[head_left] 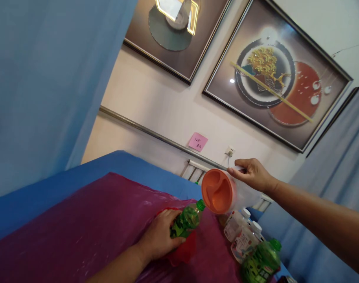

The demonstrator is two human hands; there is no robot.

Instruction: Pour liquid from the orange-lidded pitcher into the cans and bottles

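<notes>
My left hand [164,236] is wrapped round a green-labelled clear bottle [188,220] with a green cap, tilted up to the right over a purple plastic sheet [102,220]. Beneath that hand and bottle lies something red [185,249]. My right hand [251,173] grips the handle of a translucent pitcher [244,194], whose orange lid [217,191] faces me. The pitcher is tipped to the left, with its lid just above and right of the bottle's cap. Whether the two touch is hard to tell.
At the lower right stand two white-capped bottles [244,241] and another green bottle [261,261]. The purple sheet covers a blue surface [132,165]. Blue curtains [49,78] hang on both sides. Behind are a wall rail [155,135], a pink note [198,141] and framed pictures.
</notes>
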